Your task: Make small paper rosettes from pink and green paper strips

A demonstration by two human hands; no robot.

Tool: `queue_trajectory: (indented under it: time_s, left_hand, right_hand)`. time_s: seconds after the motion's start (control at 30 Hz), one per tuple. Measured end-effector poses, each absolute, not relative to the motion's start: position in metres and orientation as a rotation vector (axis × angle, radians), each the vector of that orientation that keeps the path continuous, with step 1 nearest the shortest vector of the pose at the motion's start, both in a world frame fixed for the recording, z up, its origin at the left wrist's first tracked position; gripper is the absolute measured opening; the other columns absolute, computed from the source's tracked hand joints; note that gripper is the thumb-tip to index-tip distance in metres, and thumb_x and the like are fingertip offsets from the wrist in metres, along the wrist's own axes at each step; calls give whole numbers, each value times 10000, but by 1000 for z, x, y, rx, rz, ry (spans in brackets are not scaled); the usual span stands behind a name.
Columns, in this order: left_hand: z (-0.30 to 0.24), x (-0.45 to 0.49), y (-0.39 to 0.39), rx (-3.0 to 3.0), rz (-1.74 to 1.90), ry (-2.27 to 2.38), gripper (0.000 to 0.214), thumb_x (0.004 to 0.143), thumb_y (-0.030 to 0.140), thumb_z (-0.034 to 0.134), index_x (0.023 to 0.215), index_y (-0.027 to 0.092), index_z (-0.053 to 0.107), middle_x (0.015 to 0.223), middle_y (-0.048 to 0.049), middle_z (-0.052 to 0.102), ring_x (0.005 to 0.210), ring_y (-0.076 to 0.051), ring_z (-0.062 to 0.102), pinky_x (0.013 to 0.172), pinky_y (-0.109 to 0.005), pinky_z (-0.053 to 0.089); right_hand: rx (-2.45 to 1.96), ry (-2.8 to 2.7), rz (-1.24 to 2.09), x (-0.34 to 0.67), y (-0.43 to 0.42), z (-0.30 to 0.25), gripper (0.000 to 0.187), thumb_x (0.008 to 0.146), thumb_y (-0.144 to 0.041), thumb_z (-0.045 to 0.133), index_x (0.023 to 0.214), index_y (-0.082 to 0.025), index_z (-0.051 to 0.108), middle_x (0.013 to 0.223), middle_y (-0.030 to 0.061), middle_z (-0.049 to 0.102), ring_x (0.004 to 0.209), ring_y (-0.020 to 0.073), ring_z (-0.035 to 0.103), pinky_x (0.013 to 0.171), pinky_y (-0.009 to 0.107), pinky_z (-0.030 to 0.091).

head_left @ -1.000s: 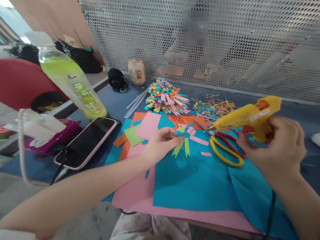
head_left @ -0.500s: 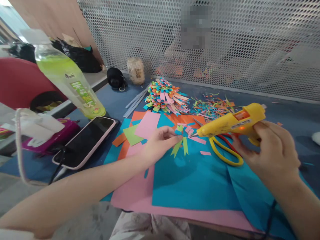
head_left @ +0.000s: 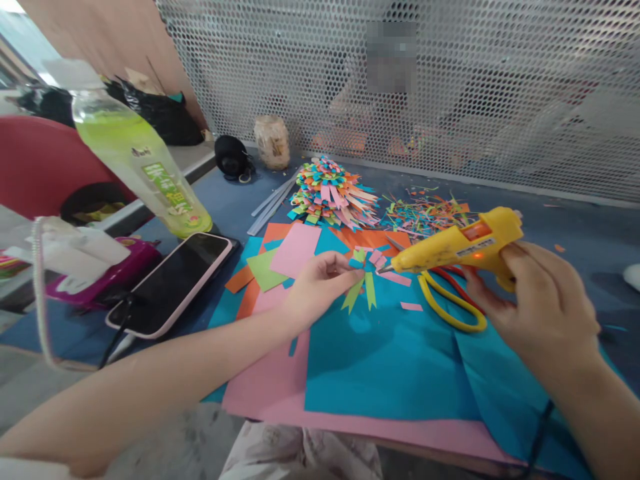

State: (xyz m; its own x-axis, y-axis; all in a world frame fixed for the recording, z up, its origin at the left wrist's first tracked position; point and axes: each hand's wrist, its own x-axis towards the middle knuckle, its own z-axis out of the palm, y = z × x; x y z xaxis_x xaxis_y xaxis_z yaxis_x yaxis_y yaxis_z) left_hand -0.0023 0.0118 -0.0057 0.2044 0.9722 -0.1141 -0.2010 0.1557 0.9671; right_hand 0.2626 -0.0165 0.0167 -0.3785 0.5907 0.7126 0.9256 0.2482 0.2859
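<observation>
My left hand point(head_left: 325, 283) pinches a small piece made of green and blue paper strips point(head_left: 369, 288) above the blue paper sheet point(head_left: 390, 360). Two green ends with notched tips hang from that piece. In my right hand point(head_left: 543, 300) is a yellow hot glue gun point(head_left: 460, 243) with a glowing orange light. Its metal nozzle points left and comes close to the paper piece; whether they touch I cannot tell. Scissors with yellow and red handles point(head_left: 450, 313) lie under the gun, their blades partly hidden. Small pink paper strips point(head_left: 411, 307) lie nearby.
Behind the hands stands a mound of curled paper strips point(head_left: 333, 193), with shredded paper point(head_left: 425, 212) to its right and clear glue sticks point(head_left: 275, 200) to its left. A phone point(head_left: 173, 283) and a tilted drink bottle point(head_left: 143, 157) occupy the left side. A perforated metal screen point(head_left: 300, 60) borders the back.
The glue gun and my right hand have shifted slightly left, bringing the nozzle a little closer to the paper piece. My left hand has hardly moved.
</observation>
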Motion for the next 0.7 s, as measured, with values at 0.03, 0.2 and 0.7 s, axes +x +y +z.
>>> queue_trajectory:
  time_s: [0.03,0.2,0.7]
  left_hand:
    - [-6,-2,12,1040,1068,972,236,647,287,709,697,166,513,568,70,541,493,-42,463,460,-173,304]
    - [-7,-3,13,1055,1059,985,225,660,286,701,708,165,516,597,56,560,525,-50,484,478,-172,326]
    - [-6,-2,12,1041,1071,983,233,648,271,709,693,165,506,599,61,557,551,-57,507,524,-182,356]
  right_hand:
    - [-1381,-2059,-954,262,-17,17,698,822,-345,546,1412,-332,172,1195,79,570,1071,327,565,882,479,476]
    - [-1372,-2051,-964,262,-17,17,709,817,-327,554,1418,-316,177,1194,87,571,1075,323,564,883,473,475]
    - [-1294,-2028,-988,264,-16,16,801,798,-292,590,1441,-347,117,1215,65,570,1071,313,572,877,467,487]
